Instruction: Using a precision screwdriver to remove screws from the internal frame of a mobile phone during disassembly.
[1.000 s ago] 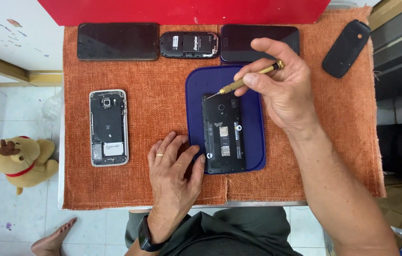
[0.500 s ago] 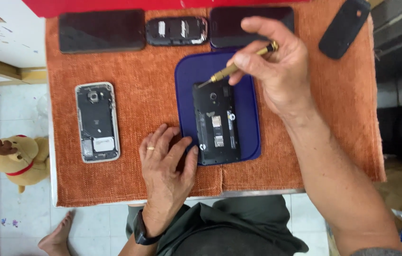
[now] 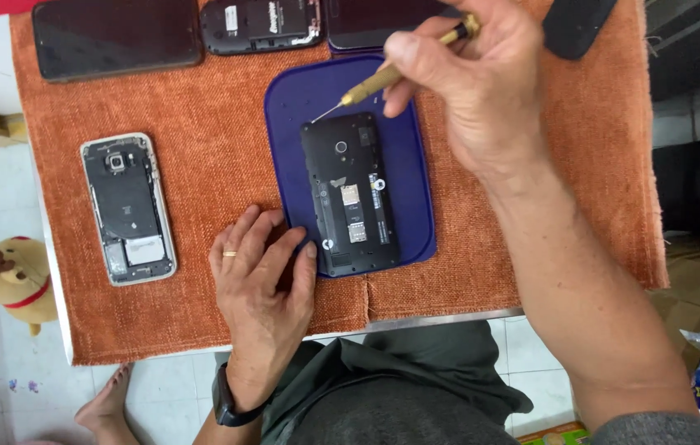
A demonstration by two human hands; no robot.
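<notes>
- Orange cloth [image 3: 202,107] is covering the surface, cushioning several opened phones.
- Left hand [image 3: 263,280] is lying flat, fingertips bracing the backless black phone [image 3: 350,194] on the blue mat [image 3: 412,165] (keeping it from sliding).
- Right hand [image 3: 469,78] is pinching a brass screwdriver [image 3: 387,74], tip angling toward the phone's top corner.

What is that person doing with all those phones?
A person is working on a black phone with its back cover off, which lies on a blue tray. The right hand holds a thin brass screwdriver with its tip at the phone's top corner. The left hand steadies the phone's lower edge. Another opened phone lies on the orange cloth, with more phones along the top.
</notes>
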